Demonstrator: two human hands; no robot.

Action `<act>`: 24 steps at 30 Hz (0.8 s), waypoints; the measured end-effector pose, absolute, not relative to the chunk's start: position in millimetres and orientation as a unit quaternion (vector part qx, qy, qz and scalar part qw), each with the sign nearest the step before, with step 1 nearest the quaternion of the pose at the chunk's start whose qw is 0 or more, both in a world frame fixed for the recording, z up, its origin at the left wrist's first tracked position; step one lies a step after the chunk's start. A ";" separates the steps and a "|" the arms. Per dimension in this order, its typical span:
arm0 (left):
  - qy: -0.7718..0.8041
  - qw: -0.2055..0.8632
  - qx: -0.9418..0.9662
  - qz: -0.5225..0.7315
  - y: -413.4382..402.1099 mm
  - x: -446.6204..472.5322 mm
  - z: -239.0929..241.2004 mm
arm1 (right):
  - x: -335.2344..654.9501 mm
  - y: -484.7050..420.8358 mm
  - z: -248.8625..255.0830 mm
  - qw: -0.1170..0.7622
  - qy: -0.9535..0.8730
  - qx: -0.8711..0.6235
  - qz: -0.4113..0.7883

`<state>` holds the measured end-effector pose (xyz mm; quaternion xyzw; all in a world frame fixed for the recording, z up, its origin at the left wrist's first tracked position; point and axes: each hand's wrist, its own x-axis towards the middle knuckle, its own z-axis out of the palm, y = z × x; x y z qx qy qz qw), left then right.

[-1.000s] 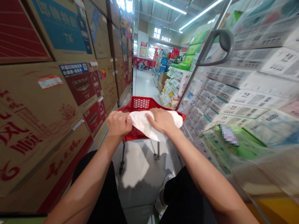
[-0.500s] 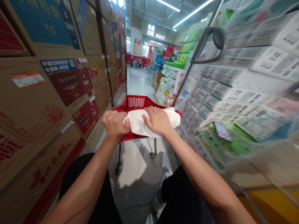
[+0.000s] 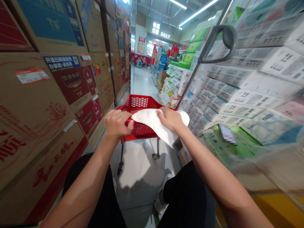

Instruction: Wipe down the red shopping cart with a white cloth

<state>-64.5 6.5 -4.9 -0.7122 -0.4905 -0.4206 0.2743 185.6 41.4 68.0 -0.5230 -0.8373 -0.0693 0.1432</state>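
Boxes point(image 3: 59, 85) and packs point(image 3: 249, 98) are flanking the cart point(image 3: 142, 131); left hand point(image 3: 117, 123) is gripping it tightly, right hand point(image 3: 172, 118) clasping cloth point(image 3: 149, 118); floor point(image 3: 136, 158) is gleaming under lights point(image 3: 198, 13).

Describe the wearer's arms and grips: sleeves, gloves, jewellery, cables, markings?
The left forearm and right forearm are bare as far as the view shows, tapering to the wrists; no sleeves in sight. The left grip and right grip are human and ungloved. No watch, bracelet, ring, cable or marking is visible on either side.
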 end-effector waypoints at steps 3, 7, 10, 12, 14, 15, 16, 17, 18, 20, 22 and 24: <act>-0.502 0.270 -0.703 -0.425 6.5 -60.1 -6.9 | 191.5 40.1 65.6 0.146 -0.825 -0.539 -0.087; -0.520 0.276 -0.677 -0.442 8.5 -52.7 -9.3 | 172.4 29.7 60.0 0.179 -0.846 -0.482 -0.142; -0.531 0.279 -0.669 -0.439 9.9 -50.2 -9.4 | 149.2 21.9 57.8 0.190 -0.858 -0.453 -0.151; -0.535 0.280 -0.671 -0.430 9.7 -50.2 -7.9 | 137.8 20.2 58.6 0.189 -0.858 -0.455 -0.145; -0.535 0.281 -0.678 -0.420 8.5 -50.6 -5.6 | 132.8 24.1 62.1 0.180 -0.853 -0.472 -0.133; -0.533 0.282 -0.683 -0.412 7.6 -50.7 -4.3 | 132.6 28.5 65.0 0.167 -0.850 -0.484 -0.121; -0.530 0.283 -0.690 -0.404 6.5 -50.6 -3.1 | 133.5 34.5 68.6 0.146 -0.849 -0.498 -0.102; -0.526 0.284 -0.696 -0.397 5.4 -50.3 -2.0 | 135.1 41.6 72.8 0.120 -0.847 -0.511 -0.077; -0.521 0.286 -0.701 -0.394 4.4 -49.9 -1.1 | 136.9 49.4 77.1 0.091 -0.846 -0.524 -0.050; -0.514 0.290 -0.703 -0.398 2.8 -48.6 -0.4 | 139.8 63.3 85.0 0.045 -0.838 -0.544 -0.007; -0.516 0.292 -0.693 -0.411 2.5 -47.4 -0.6 | 141.2 70.2 89.3 0.034 -0.831 -0.556 0.003; -0.529 0.294 -0.673 -0.425 3.7 -46.7 -1.3 | 142.4 66.9 88.1 0.052 -0.833 -0.550 -0.017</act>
